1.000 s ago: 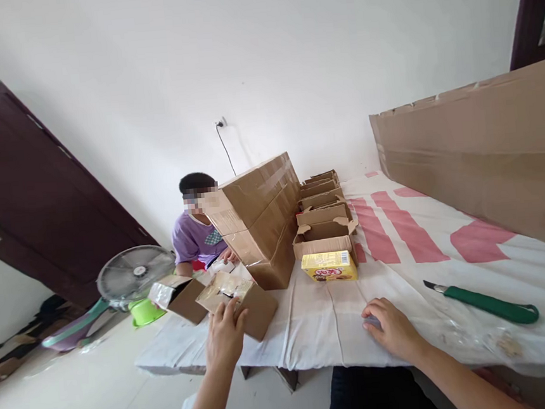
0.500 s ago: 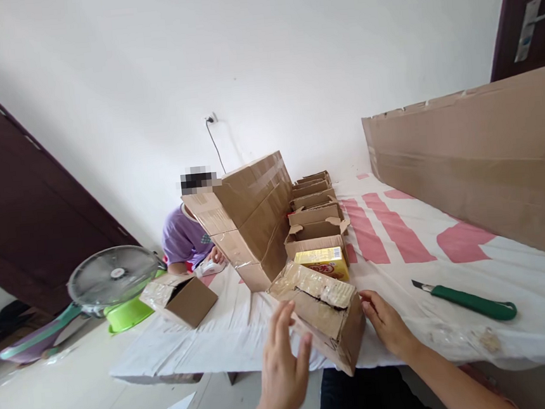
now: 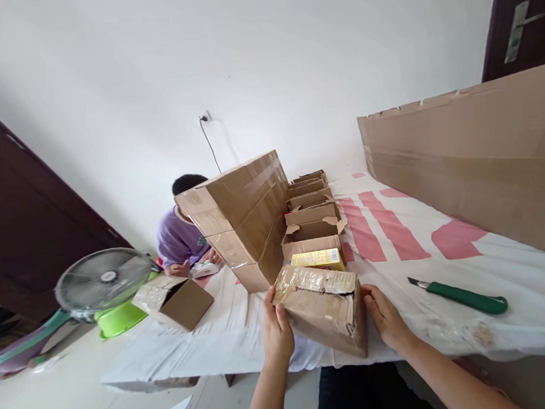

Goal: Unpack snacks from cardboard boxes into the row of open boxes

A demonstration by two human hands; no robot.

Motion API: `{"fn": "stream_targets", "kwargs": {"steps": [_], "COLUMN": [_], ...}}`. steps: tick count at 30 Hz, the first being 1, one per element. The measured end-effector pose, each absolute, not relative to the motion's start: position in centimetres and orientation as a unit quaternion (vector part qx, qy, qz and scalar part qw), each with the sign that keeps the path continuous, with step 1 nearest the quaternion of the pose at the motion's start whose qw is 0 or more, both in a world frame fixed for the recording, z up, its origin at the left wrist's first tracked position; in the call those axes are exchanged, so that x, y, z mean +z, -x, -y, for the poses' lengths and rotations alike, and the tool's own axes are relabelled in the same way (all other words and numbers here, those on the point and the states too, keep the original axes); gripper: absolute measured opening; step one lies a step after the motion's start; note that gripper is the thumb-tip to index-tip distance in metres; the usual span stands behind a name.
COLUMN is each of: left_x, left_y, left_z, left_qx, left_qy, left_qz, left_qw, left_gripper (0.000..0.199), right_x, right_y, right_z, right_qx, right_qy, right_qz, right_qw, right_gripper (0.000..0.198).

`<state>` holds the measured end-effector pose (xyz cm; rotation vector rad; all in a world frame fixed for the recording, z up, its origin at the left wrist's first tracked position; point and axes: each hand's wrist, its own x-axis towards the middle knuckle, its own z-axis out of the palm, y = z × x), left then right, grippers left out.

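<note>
While the taped box [image 3: 323, 314] sits at the near edge of the table [image 3: 456, 341], I see the left hand [image 3: 277, 330] and right hand [image 3: 383, 317] pressed flat against its two ends, clasping it between them, just before the yellow packet [image 3: 318, 259].

no legible text; yellow box [image 3: 318, 258] print too small and blurred to read.
</note>
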<state>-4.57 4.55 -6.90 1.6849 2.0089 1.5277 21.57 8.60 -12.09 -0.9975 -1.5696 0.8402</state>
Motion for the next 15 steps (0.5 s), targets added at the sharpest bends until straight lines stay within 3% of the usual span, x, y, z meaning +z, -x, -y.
{"fn": "stream_targets", "kwargs": {"steps": [4,9,12,15], "left_x": [-6.5,-7.0,-7.0,-7.4], "left_y": [2.3,2.4,3.7,4.8], "left_z": [-2.0,0.8,0.5,-1.3], "left_qx": [0.467,0.449,0.521,0.602], "left_qy": [-0.533,-0.543,-0.544,-0.554], "left_qz": [-0.704,-0.706,-0.653,-0.554], "left_qw": [0.056,0.073,0.085,0.154], "left_gripper": [0.061,0.055,0.056,0.073], "right_x": [-12.0,-10.3,-8.9,-9.0], "right_y": [-21.6,-25.2,-29.9,-35.2], "right_z": [-8.6,-7.8,-7.8,-8.3], "right_qx": [0.342,0.288,0.171,0.067], "right_qy": [0.441,0.468,0.486,0.552], "right_qz": [0.601,0.613,0.682,0.721], "right_qw": [0.572,0.567,0.519,0.413], "right_gripper": [0.047,0.038,0.029,0.027]}}
